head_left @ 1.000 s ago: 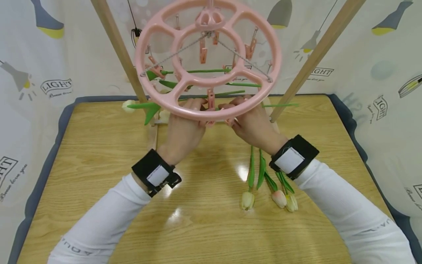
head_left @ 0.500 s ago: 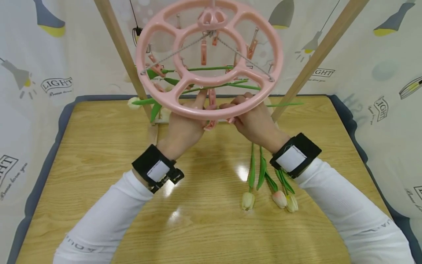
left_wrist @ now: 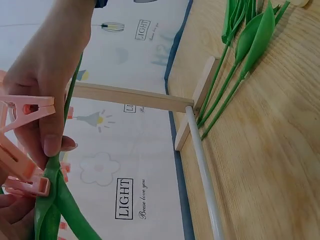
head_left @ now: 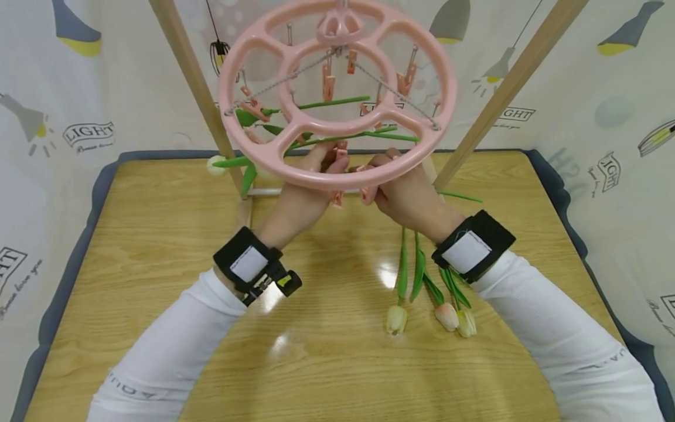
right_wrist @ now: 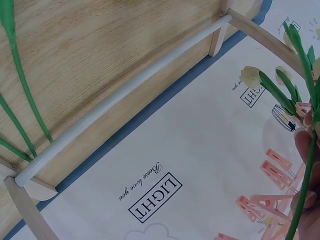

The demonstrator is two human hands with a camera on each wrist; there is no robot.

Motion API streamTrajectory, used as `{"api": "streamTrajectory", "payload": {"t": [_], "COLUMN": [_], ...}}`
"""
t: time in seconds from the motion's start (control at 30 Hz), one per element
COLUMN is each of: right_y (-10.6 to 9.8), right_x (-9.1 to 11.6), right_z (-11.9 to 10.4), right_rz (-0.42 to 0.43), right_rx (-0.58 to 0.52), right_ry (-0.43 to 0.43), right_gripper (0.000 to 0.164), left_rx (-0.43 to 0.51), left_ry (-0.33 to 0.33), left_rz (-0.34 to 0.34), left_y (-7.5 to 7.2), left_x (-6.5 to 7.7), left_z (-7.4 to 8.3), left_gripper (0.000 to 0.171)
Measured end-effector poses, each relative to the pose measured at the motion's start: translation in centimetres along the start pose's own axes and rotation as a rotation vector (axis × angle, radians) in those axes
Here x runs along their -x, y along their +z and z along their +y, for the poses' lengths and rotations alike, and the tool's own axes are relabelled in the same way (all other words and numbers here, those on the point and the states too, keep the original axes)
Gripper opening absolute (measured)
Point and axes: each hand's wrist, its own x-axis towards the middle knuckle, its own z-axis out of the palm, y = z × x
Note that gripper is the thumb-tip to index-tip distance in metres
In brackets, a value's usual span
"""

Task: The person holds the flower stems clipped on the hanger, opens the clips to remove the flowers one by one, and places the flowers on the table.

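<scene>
In the head view my left hand [head_left: 303,196] is under the front rim of a round pink clip hanger [head_left: 337,179], its fingers around a pink clothespin [head_left: 341,153]. My right hand [head_left: 411,196] faces it from the right. In the left wrist view that right hand [left_wrist: 45,85] pinches the green stem of a tulip [left_wrist: 55,165] just above its leaves. A clothespin [left_wrist: 37,186] sits against the stem there, with left fingers [left_wrist: 15,220] beside it. Its flower head is hidden in the head view; the thin stem end [head_left: 464,196] sticks out to the right.
Several tulips hang sideways from the hanger, one with a white head [head_left: 216,165]. More tulips [head_left: 396,319] lie on the wooden table [head_left: 211,351]. Wooden posts [head_left: 506,88] rise either side, joined low down by a white bar [right_wrist: 125,92]. Loose clothespins [head_left: 406,79] dangle from the ring.
My left fingers have closed around the clothespin that hung upright before, and it now tilts. The right-hand stem end has dipped lower. The hanger has shifted slightly right.
</scene>
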Motion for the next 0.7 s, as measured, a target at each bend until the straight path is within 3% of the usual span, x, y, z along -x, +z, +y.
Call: {"api": "streamTrajectory", "payload": {"t": [0.13,0.27,0.4,0.57,0.7], "right_y": [-0.19,-0.24,-0.17,-0.05,-0.08], "right_x": [-0.16,-0.32,-0.42,-0.56,-0.69], "right_z": [-0.15,-0.32,-0.45,-0.23,0.05], "right_rz": [-0.007,0.012,0.03,0.02,-0.018], "right_rx": [-0.024,0.015,0.049,0.06,0.006], "right_ry": [-0.02,-0.1,-0.132,-0.12,-0.068], "right_gripper": [0.011,0.012,0.009,0.007,0.01], "left_rx": [0.015,0.006,0.049,0.085,0.078], "left_ry": [0.019,0.054,0.086,0.031,0.02], "left_rz": [0.071,0.123,0.128,0.091,0.078], "left_y": [0.01,-0.16,-0.38,-0.49,-0.62], "left_x": [0.14,0.17,0.09,0.17,0.27], "left_z": [-0.1,-0.12,0.0,0.31,0.33], "left_gripper": [0.026,0.023,0.018,0.018,0.022]}}
